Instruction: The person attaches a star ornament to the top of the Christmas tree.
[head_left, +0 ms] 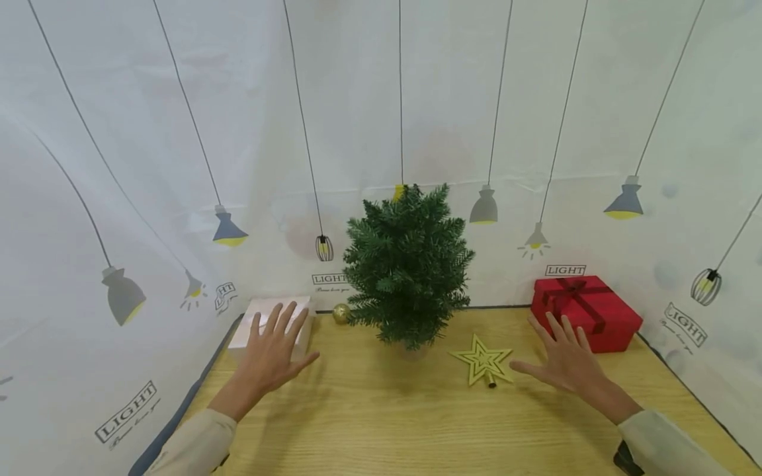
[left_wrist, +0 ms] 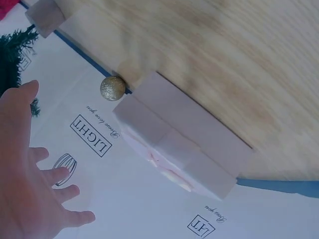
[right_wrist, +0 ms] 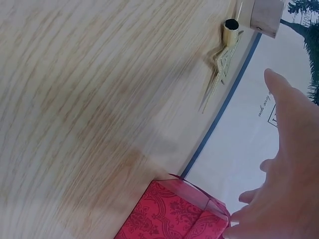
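My left hand (head_left: pixel 270 354) hovers with spread fingers over the table's left side, overlapping a pale pink gift box (head_left: pixel 253 314) in the head view. On the other side my right hand (head_left: pixel 565 360) is held out, fingers apart and holding nothing. Just left of its thumb lies a gold glitter star topper (head_left: pixel 483 361) with a short tube socket. Beyond its fingertips sits a red gift box (head_left: pixel 595 311) with a dark red ribbon bow. Between the hands stands a small green artificial Christmas tree (head_left: pixel 411 271) on a pale base (left_wrist: pixel 46 16).
A gold ball ornament (head_left: pixel 341 313) rests near the back edge, between the pink box and the tree. Behind the wooden table (head_left: pixel 381 430) hangs a white backdrop (head_left: pixel 369 99) printed with lamps, wrapping round both sides.
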`<control>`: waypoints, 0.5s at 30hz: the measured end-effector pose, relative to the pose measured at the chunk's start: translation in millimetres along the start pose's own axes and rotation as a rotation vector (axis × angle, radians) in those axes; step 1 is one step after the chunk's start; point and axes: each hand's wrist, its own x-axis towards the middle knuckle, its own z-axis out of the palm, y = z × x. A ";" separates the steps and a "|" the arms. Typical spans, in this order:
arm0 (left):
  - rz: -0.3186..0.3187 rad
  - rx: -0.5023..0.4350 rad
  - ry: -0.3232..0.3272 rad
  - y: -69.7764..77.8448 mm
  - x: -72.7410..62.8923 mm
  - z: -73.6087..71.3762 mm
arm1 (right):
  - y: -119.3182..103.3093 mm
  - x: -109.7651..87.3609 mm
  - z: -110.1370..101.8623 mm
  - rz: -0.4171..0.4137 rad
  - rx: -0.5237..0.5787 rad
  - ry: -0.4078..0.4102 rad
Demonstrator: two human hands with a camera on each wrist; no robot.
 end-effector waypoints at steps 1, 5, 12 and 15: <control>0.003 -0.002 0.004 0.0 2.4 -1.7 | -0.4 -0.1 0.2 0.001 0.007 -0.002; 0.014 -0.008 0.006 0.9 12.6 -10.4 | -2.8 -0.4 0.5 -0.011 0.043 -0.008; 0.028 0.000 0.021 1.6 30.6 -27.5 | -12.2 -2.4 -0.5 -0.119 0.092 0.058; 0.037 0.001 0.030 2.7 38.4 -34.3 | -14.2 -4.0 0.9 -0.154 0.123 0.067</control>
